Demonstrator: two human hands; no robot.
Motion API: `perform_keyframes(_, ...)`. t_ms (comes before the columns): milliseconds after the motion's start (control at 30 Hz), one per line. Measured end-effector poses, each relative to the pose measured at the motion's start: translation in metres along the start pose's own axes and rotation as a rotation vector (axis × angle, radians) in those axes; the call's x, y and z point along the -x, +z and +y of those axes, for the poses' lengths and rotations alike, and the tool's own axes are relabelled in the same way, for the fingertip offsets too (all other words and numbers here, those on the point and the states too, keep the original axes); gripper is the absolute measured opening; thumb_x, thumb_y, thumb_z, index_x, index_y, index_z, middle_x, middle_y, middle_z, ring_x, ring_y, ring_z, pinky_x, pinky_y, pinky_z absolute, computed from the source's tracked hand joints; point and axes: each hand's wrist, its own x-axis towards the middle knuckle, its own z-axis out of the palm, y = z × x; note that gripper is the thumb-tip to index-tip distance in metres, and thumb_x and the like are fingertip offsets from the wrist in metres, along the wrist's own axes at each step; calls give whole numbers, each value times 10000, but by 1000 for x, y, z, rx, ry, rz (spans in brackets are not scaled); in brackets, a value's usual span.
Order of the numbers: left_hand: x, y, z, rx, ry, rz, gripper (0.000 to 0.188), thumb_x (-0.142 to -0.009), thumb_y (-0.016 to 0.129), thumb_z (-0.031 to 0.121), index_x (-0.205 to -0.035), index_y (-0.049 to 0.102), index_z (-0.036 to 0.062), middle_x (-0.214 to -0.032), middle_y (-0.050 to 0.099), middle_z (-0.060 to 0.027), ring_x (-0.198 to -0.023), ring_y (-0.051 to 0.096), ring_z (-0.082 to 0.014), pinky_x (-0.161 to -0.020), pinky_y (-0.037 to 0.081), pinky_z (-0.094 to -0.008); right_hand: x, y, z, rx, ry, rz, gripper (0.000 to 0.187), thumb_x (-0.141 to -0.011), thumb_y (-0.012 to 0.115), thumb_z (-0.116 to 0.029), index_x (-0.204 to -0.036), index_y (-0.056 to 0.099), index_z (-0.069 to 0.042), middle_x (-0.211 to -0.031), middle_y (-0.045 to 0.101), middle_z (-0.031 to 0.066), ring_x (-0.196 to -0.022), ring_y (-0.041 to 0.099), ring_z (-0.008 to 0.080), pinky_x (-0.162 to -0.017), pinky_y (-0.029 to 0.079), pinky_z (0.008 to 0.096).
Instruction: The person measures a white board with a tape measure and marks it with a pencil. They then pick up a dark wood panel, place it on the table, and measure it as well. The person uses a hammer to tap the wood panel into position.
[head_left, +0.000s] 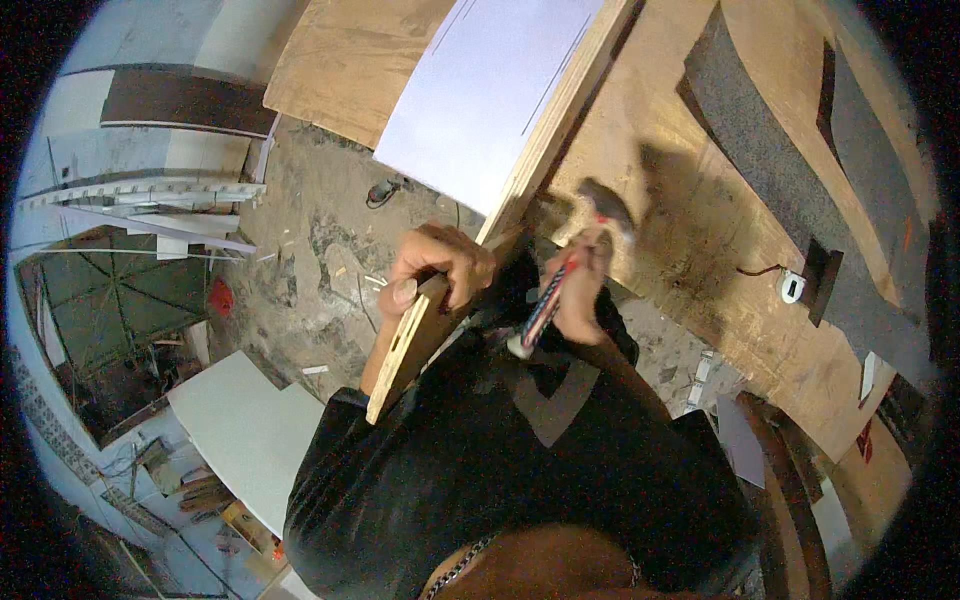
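**Hammer up, board edge still being worked**

Looking straight down here. The left hand (437, 268) is clamped around the edge of a long plywood board (520, 170) that runs from the middle of the frame up toward the top centre, fingers wrapped over the top and thumb pressed on the near face, so it's a firm closed grip holding the panel steady on its edge. The board has a white laminate face on its left side and a bare ply edge showing.

The right hand (580, 290) is fisted tight around the handle of a hammer (575, 265), with the blurred metal head raised just right of the board edge, centre of the frame. The blur says it's mid-swing, as far as I can judge.

How far along? Honestly hard to say. I can't make out any nail or fastener at the spot under the hammer head, so I can't tell what's already driven in. The board isn't lying flat or fixed to anything visible, and it's still being held by hand, so my guess is the hammering is in progress, not finished.

Around it: a big plywood sheet (700, 230) with grey curved strips (770, 170) at right, dusty concrete floor (320, 250) at left, a white panel (245, 430) lower left.
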Motion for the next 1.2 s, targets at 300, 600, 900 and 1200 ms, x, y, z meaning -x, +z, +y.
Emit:
perform_keyframes(300,7,-10,-9,-32,-16,39,708,-811,485,692,-517,493,49,-450,444,-45,-378,419,-219,-416,317,-338,-11,1,25,118,184,-181,220,-979,473,-375,-888,428,-180,-586,454,15,-414,449,164,-348,380,336)
perform_keyframes(600,6,-10,-2,-88,-11,-68,781,-758,470,800,-522,498,57,-462,431,-34,-392,417,-222,-426,315,-331,-175,-3,-67,212,-300,-198,280,-1008,398,-337,-806,427,-146,-567,445,24,-410,428,166,-378,394,309)
perform_keyframes(900,-2,-1,9,-158,-143,10,704,-725,512,714,-475,449,58,-434,409,-31,-376,394,-193,-414,239,-325,-326,81,-209,124,-654,-143,175,-996,376,-207,-867,382,-89,-562,446,57,-386,446,194,-359,419,351)
perform_keyframes(1200,-3,6,15,-203,-142,89,699,-728,501,708,-454,443,68,-415,388,-23,-352,386,-205,-403,239,-331,-323,93,-191,46,-652,-5,163,-989,371,-198,-894,374,-66,-560,414,46,-398,447,191,-374,423,332)
